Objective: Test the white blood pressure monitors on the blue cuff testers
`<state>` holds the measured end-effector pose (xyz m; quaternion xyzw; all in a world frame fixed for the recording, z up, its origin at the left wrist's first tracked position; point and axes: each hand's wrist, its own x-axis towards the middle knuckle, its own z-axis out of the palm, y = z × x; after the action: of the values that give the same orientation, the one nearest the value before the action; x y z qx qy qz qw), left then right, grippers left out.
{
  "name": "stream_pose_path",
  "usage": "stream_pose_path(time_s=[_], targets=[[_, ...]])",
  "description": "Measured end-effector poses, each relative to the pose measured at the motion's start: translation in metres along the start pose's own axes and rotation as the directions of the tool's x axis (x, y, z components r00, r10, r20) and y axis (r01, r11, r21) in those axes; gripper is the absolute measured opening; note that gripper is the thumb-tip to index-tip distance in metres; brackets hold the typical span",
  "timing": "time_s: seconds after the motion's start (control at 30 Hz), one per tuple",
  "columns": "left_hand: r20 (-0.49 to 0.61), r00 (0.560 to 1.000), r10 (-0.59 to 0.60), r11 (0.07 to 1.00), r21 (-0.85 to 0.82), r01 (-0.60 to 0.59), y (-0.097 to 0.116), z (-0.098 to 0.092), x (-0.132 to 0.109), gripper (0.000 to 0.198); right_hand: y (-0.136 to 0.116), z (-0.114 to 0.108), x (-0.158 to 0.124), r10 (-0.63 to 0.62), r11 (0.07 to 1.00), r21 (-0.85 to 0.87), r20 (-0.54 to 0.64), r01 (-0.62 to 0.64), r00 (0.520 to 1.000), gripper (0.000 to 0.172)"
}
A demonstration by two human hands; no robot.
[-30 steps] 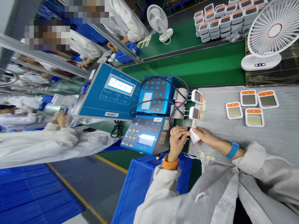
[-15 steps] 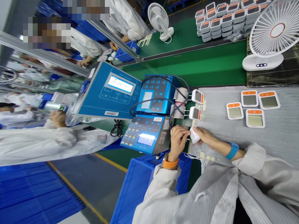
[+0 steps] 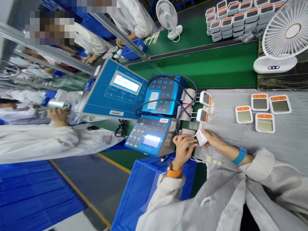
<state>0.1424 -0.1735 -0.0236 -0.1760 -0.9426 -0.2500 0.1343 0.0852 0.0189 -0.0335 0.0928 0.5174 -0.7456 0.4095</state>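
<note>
My right hand (image 3: 212, 140) is closed around a small white display device (image 3: 201, 137), held tilted at the left edge of the work mat with its screen out of sight. My left hand (image 3: 184, 147) is pinched right beside the device's left side; what sits between the fingertips is too small to make out. A white rolled cuff (image 3: 188, 132) lies just behind the left fingers. Farther back, two similar devices, an upper one (image 3: 206, 98) and a lower one (image 3: 202, 115), show orange button strips and have thin white tubes leading to white rolls (image 3: 184, 112).
Several loose devices (image 3: 265, 123) lie on the grey mat (image 3: 226, 141) to the right. Blue testers with keypads (image 3: 150, 136) and dark cables stand at left, above a blue bin (image 3: 134, 192). A white fan (image 3: 275, 65) and stacked devices (image 3: 238, 24) are behind. A co-worker's arm (image 3: 55, 139) reaches in at left.
The left fingers have shifted slightly down and away from the device's upper edge, uncovering the cuff behind them. The right hand still grips the device. The whole view has shifted a little.
</note>
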Motion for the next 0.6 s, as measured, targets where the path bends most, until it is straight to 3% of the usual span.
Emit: stream_pose_path(time_s=[0.13,0.4,0.6], targets=[[0.001,1.000,0.030,0.996,-0.088,-0.029,-0.003,-0.001,0.000,0.017,0.003,0.001,0.001,-0.003,1.000,-0.028,-0.013,0.003,1.000,0.039],[-0.124,0.991,-0.043,0.998,-0.049,0.037,-0.004,0.008,0.003,0.016,0.010,0.003,0.001,-0.035,0.996,-0.076,-0.002,0.034,0.999,0.046],[-0.086,0.993,-0.087,0.990,-0.121,0.076,-0.005,0.004,0.005,0.021,0.013,0.004,0.004,-0.067,0.993,-0.102,0.008,0.067,0.998,0.050]])
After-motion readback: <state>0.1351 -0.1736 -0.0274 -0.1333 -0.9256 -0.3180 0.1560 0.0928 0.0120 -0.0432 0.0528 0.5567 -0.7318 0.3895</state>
